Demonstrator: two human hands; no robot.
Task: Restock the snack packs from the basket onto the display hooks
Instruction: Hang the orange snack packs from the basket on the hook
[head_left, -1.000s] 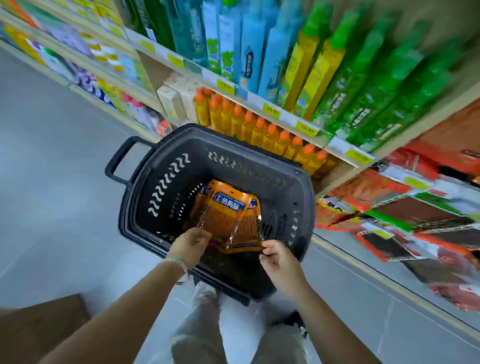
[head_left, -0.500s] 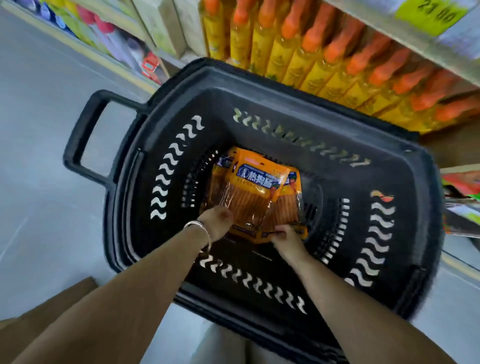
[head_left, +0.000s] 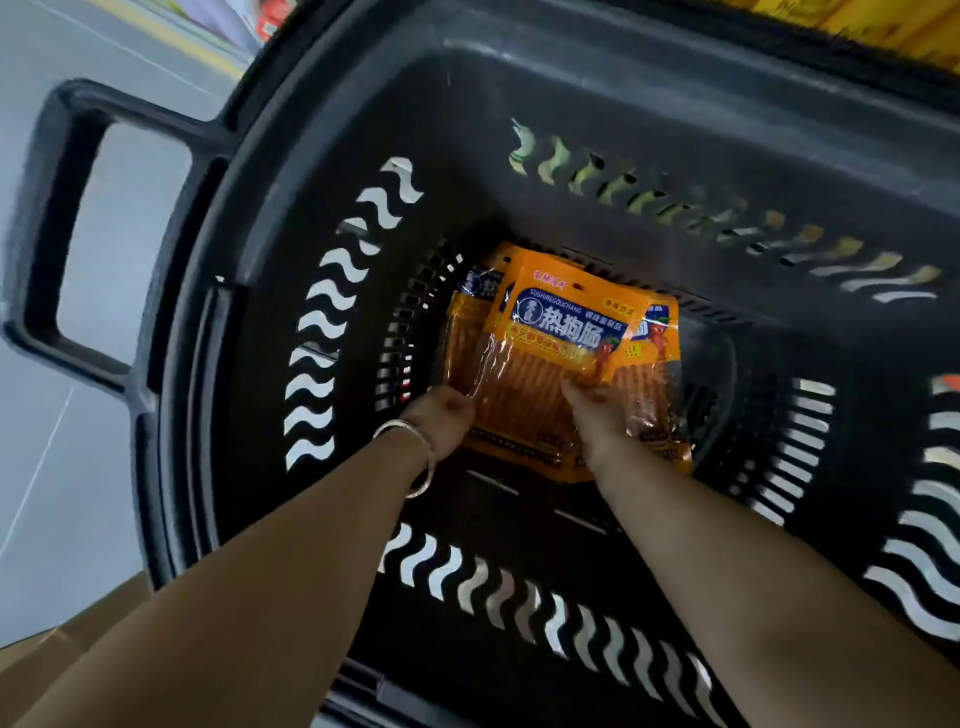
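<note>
Nearest, two bare forearms are angling down into a black plastic basket (head_left: 519, 104), the left wrist wearing a thin, shiny metal bangle (head_left: 422, 460). The left hand (head_left: 441, 418) is curling into a tight grip on the lower left corner of the snack packs (head_left: 524, 410), its knuckles bunching against the clear, crinkly film. The right hand (head_left: 597, 421) is pinching the lower part of the top pack (head_left: 566, 327), thumb lying on the film and the fingers tucking out of sight beneath.

The packs are lying in a loose, overlapping stack on the basket's slotted bottom, near its middle. They are flat, glossy pouches, orange at the head, with a transparent window below showing rows of thin reddish-brown sticks. A dark blue band on the top pack is carrying "SUSHIREGOUCHANG" in small white letters above the large white characters "热狗肠"; the smaller print is too fine to read.

Around them the smooth basket walls are showing rows of wavy cut-outs, and a thick looped handle (head_left: 52, 223) is sticking out at the left over the pale grey floor (head_left: 47, 493). Farthest off, at the upper right, blurred yellow goods (head_left: 883, 31) are sitting behind the rim.
</note>
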